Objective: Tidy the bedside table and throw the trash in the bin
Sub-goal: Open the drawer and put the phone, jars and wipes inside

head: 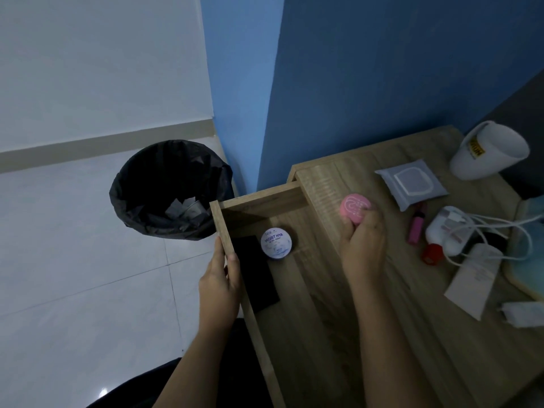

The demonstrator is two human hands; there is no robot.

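- Left hand point(219, 278): clasps the outer panel of the open drawer point(259, 198), thumb on one face and fingers on the other.
- Right hand point(363, 245): fingers curled round a pink round case point(353, 208), held over the tabletop point(441, 334) just beside the drawer opening; whether the case touches the wood cannot be told.
- Drawer contents: a white-lidded jar point(276, 242) printed "MOIST HYA", lid up; a flat black item point(256, 275) just beside it, near the left hand.
- Bin point(170, 189): lined with a black bag, standing on the tiled floor near the drawer's outer end; pale paper scraps point(184, 210) lie inside.
- Tabletop, far side: a grey wipes pack point(412, 184) lying flat; a white cup point(488, 150) with a yellow label, tipped on its side.
- Tabletop, middle: a pink marker-like stick point(416, 225); a white bottle point(441, 231) with a red cap point(432, 254), lying down, with a white cable point(500, 228) looped over it.
- Tabletop, near side: a pale tube point(474, 281) lying flat; a white charger plug point(524, 313) near it at the right edge.
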